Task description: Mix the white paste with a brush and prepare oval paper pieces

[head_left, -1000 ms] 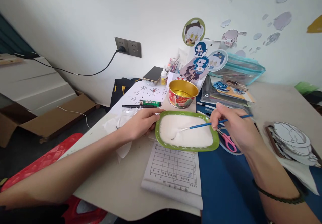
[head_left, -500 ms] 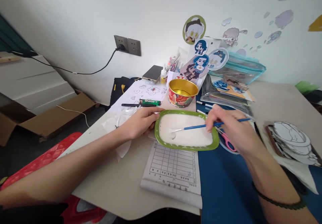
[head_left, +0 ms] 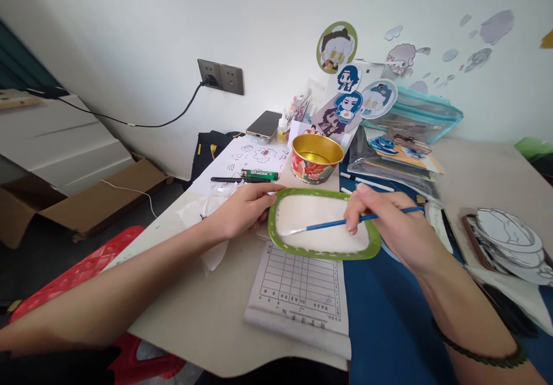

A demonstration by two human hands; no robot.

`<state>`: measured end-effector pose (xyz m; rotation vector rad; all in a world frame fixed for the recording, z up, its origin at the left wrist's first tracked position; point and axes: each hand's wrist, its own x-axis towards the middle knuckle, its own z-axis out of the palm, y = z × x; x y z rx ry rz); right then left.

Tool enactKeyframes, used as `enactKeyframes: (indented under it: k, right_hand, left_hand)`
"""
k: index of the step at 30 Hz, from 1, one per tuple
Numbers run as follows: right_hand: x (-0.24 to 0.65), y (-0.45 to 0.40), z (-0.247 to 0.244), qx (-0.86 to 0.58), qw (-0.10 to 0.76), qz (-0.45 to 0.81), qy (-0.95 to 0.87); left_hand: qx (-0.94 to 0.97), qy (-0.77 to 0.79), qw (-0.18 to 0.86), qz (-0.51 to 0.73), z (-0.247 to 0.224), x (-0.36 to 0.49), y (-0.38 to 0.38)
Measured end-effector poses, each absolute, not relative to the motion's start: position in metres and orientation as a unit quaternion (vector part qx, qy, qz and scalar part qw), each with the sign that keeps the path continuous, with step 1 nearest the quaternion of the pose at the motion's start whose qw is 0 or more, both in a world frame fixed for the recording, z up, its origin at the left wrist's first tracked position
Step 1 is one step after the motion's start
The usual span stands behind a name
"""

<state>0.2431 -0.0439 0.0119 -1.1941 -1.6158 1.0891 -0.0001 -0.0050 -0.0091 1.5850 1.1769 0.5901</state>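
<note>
A shallow green tray (head_left: pixel 375 241) with rounded corners is filled with a smooth white material (head_left: pixel 313 209). My left hand (head_left: pixel 248 209) grips the tray's left rim, thumb on top and the other fingers partly hidden beneath. Between the thumb and fingers of my right hand (head_left: pixel 389 221) is a paintbrush (head_left: pixel 328 224) with a blue handle. Its pale bristles point left and touch the white surface near the tray's lower left. Just behind the tray stands a round tin (head_left: pixel 313 169), gold inside and floral outside.
Under the tray's front edge lies a printed form pad (head_left: pixel 302 293). Behind are a green lighter (head_left: pixel 259 174), a black pen (head_left: pixel 235 180), a glue bottle (head_left: pixel 283 128) and a phone (head_left: pixel 264 124). Paper cutouts (head_left: pixel 507 235) are stacked at the right; a blue mat (head_left: pixel 389 316) covers the front right.
The brush tip has moved left and slightly down across the white surface, and my right hand has shifted left with it. My left hand keeps its hold on the tray.
</note>
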Motion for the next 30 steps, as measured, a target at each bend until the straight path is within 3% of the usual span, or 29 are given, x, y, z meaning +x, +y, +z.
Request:
enactKeyframes:
  k: [26, 30]
  right_hand:
    - [0.249, -0.051, 0.018, -0.497, 0.391, 0.411, -0.656]
    - [0.255, -0.051, 0.018, -0.514, 0.419, 0.383, -0.643]
  left_hand:
    - [0.668, 0.49, 0.505, 0.244, -0.009, 0.0, -0.005]
    - [0.67, 0.489, 0.502, 0.245, -0.008, 0.001, -0.005]
